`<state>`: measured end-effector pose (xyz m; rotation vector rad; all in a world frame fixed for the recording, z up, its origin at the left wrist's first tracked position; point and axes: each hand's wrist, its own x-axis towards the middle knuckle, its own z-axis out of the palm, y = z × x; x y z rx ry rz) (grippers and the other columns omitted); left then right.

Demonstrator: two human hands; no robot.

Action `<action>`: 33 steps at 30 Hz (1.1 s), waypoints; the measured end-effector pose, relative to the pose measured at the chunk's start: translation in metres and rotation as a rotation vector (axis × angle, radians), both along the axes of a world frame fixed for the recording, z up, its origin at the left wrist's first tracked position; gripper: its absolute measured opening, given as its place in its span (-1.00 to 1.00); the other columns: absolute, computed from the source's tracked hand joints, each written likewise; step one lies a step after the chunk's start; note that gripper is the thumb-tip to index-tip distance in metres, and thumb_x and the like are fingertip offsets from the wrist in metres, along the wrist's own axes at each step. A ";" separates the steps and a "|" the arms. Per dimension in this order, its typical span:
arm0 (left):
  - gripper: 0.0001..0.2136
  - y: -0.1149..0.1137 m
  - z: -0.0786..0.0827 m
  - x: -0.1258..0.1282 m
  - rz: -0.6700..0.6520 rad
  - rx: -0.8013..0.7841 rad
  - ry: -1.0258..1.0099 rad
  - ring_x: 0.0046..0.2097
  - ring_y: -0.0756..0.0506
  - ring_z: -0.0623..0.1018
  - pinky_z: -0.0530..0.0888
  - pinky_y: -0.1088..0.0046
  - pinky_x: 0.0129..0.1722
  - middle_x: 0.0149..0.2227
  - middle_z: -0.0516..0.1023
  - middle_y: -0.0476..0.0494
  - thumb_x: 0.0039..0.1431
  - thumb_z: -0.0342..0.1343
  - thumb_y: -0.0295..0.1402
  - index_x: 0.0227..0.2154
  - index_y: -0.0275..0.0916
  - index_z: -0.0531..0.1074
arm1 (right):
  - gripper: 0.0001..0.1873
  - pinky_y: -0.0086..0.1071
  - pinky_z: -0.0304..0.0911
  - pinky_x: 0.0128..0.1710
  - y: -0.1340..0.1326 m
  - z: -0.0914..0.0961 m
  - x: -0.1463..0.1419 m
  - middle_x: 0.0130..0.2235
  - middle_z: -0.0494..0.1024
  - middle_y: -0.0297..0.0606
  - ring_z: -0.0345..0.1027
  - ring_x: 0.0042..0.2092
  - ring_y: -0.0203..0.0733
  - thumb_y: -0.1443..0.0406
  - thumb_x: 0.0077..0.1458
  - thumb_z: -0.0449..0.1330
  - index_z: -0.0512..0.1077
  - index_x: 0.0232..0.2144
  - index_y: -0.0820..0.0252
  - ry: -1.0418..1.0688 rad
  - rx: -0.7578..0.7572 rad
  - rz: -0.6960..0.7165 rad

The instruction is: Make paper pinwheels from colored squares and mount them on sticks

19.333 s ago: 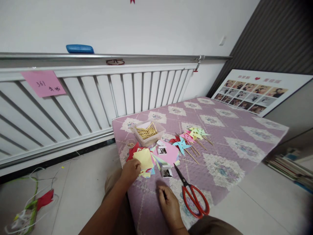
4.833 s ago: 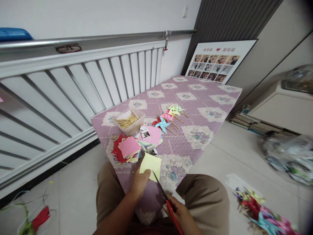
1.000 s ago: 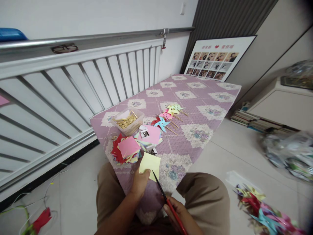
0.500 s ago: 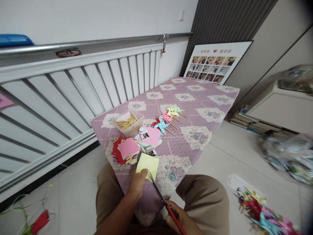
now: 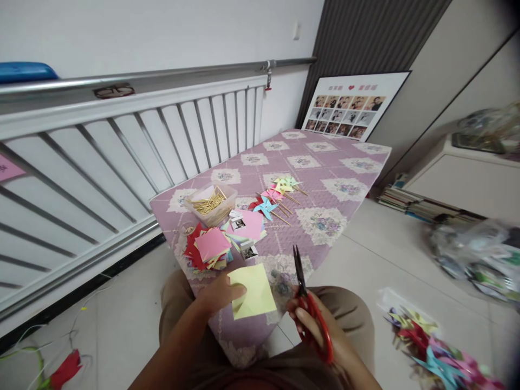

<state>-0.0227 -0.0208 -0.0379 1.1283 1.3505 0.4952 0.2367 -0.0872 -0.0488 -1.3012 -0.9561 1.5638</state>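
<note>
My left hand pinches a yellow paper square at its left edge, just above the near corner of the purple quilted table. My right hand grips red-handled scissors. Their blades are closed, point up and away, and stand clear of the paper on its right. Behind the paper lies a stack of coloured paper squares with pink on top.
A clear box of wooden sticks stands at the table's left. Finished paper pinwheels lie mid-table. More pinwheels lie on the floor at the right. A photo board leans behind the table. My knees sit under the table's near edge.
The scissors have come off the yellow paper and swung upright to its right. My left hand has turned the paper flatter and lower. The view has shifted slightly left.
</note>
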 end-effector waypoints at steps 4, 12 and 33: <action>-0.72 0.002 0.026 0.007 -0.263 0.077 -0.041 -0.37 -0.15 0.52 0.39 0.39 -0.39 -0.35 0.64 -0.16 -0.11 0.14 -0.41 -0.28 -0.34 0.58 | -0.39 -0.44 0.22 -0.52 0.010 0.023 -0.033 -0.40 0.45 -0.39 0.29 -0.50 -0.31 0.01 -0.08 0.36 0.33 -0.05 0.13 0.121 -0.001 0.007; -0.69 -0.007 0.021 0.020 0.095 -0.022 -0.597 -0.38 -0.09 0.52 0.41 0.45 -0.41 -0.32 0.60 -0.17 -0.01 0.22 -0.27 -0.18 -0.26 0.53 | -0.54 -0.24 0.38 -0.31 0.006 0.014 -0.070 -0.27 0.61 -0.17 0.49 -0.31 -0.04 0.12 -0.03 0.33 0.39 -0.12 0.22 0.344 0.002 -0.099; -0.63 -0.043 -0.001 0.074 0.503 -0.224 -0.826 -0.36 -0.03 0.50 0.36 0.52 -0.42 -0.24 0.59 -0.15 -0.12 0.35 -0.23 -0.22 -0.25 0.48 | -0.55 -0.33 0.34 -0.39 0.013 0.007 -0.078 -0.24 0.56 -0.24 0.43 -0.32 -0.11 0.05 0.05 0.27 0.31 -0.09 0.09 0.171 0.117 -0.285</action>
